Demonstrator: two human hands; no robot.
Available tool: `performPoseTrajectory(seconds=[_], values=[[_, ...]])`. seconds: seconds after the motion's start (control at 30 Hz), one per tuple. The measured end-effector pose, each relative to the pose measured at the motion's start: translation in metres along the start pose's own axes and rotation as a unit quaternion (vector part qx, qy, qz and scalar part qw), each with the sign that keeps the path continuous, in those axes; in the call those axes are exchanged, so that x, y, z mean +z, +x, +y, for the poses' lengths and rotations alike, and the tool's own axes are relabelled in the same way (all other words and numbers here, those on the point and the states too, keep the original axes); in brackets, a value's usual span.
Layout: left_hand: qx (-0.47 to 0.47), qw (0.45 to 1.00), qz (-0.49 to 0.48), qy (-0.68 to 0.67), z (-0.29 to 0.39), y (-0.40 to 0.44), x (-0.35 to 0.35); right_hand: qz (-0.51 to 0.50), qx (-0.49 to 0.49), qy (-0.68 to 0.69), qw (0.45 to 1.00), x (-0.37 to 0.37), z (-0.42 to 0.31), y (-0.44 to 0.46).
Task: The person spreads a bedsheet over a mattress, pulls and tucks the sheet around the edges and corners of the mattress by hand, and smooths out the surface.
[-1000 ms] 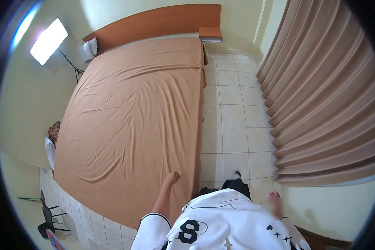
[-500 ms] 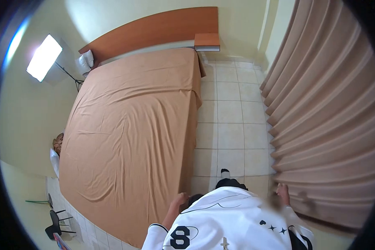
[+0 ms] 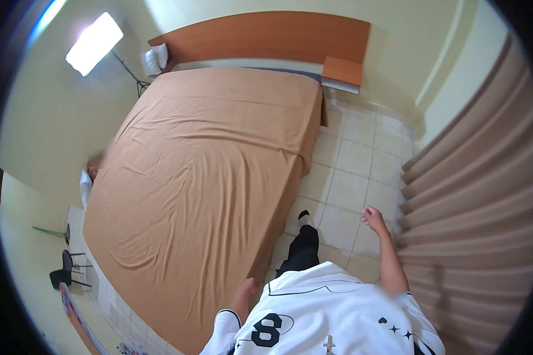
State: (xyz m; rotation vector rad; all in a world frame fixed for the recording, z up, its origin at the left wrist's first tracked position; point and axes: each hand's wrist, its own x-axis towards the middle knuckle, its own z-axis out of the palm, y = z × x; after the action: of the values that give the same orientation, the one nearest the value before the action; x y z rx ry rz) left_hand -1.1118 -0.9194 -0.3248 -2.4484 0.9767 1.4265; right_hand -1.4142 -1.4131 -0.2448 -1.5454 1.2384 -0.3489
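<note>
A bed under a brown sheet [image 3: 201,177] fills the middle and left of the view, its cloth wrinkled toward the near end. Close by the bed's right side hangs my left hand [image 3: 250,288], fingers curled in, nothing visible in it; whether it touches the sheet I cannot tell. My right hand [image 3: 373,219] is held forward over the tiled floor [image 3: 346,189], loosely closed and holding nothing. One leg in black trousers [image 3: 303,245] is stretched ahead between the two hands.
A brown curtain [image 3: 485,195] hangs along the right. Behind the bed stand a wooden headboard [image 3: 266,35] and a small bedside shelf [image 3: 343,72]. At the left are a lit lamp [image 3: 95,44], white pillows [image 3: 154,59] and a dark chair [image 3: 65,269].
The view has turned, so the bed's head and shelf sit further right. My right hand has swung forward, away from the curtain. One leg now reaches further ahead.
</note>
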Motion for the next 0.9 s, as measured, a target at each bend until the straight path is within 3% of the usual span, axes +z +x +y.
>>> performPoseTrajectory(seconds=[0.1,0.17,0.23,0.3,0.37,0.43,0.5,0.6,0.7,0.8,0.9], values=[[-0.017,0.997,0.034,-0.066,0.012,0.039,-0.025,-0.04,-0.065,-0.073,0.994,0.009,-0.041,0.065],[-0.026,0.995,0.051,-0.087,0.025,0.067,-0.052,-0.053,-0.031,-0.081,0.995,0.003,-0.066,0.092],[-0.036,0.992,0.06,-0.104,0.048,0.09,-0.093,-0.065,-0.006,-0.101,0.993,-0.009,-0.062,0.124],[-0.042,0.994,-0.06,-0.086,0.08,0.129,-0.162,-0.06,-0.01,-0.153,0.986,-0.024,-0.041,0.156],[0.012,0.994,0.001,-0.112,0.074,0.206,-0.186,-0.059,0.032,-0.127,0.99,-0.043,-0.018,0.179],[0.116,0.986,0.088,0.079,0.114,0.229,-0.257,-0.018,0.128,-0.053,0.99,-0.057,-0.008,0.178],[0.076,0.971,0.198,-0.112,0.16,0.229,-0.325,-0.025,0.175,-0.086,0.98,-0.077,0.045,0.186],[0.129,0.944,0.242,-0.185,0.225,0.241,-0.404,-0.013,0.239,0.003,0.971,-0.098,0.08,0.183],[0.15,0.938,0.209,-0.231,0.284,0.264,-0.449,-0.009,0.27,-0.046,0.962,-0.127,0.123,0.209],[0.173,0.929,0.188,-0.269,0.316,0.314,-0.449,-0.011,0.252,-0.085,0.964,-0.157,0.176,0.268],[0.145,0.948,0.168,-0.228,0.363,0.324,-0.475,-0.029,0.208,-0.186,0.96,-0.191,0.141,0.366]])
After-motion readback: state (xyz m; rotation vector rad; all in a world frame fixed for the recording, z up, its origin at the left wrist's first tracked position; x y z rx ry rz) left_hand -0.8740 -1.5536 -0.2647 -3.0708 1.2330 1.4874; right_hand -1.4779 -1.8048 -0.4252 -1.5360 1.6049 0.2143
